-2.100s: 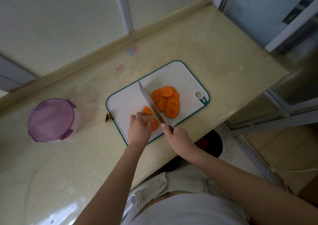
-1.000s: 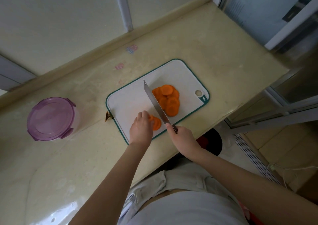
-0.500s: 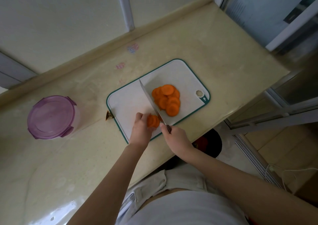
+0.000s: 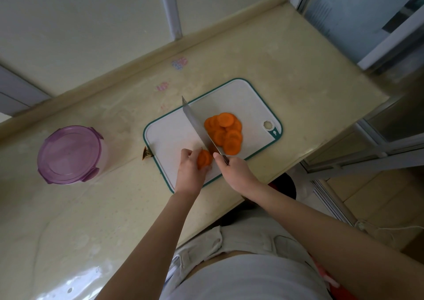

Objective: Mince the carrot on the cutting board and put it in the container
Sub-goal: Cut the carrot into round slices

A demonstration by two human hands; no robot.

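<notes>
A white cutting board (image 4: 174,137) with a green rim lies on the counter. A pile of orange carrot slices (image 4: 226,132) sits on its right half. My left hand (image 4: 189,173) holds a small stack of carrot slices (image 4: 204,158) upright at the board's near edge. My right hand (image 4: 236,172) grips the handle of a knife (image 4: 197,127), whose blade rests across the board just right of that stack. A round container (image 4: 70,155) with a purple lid stands closed at the left.
A small brown carrot end (image 4: 146,154) lies at the board's left edge. The counter's front edge runs just below the board, and its right end drops off near a window frame (image 4: 367,54). A wall runs along the back.
My left hand has gathered loose slices into a stack and stood it against the blade. The knife shifted slightly right then back left.
</notes>
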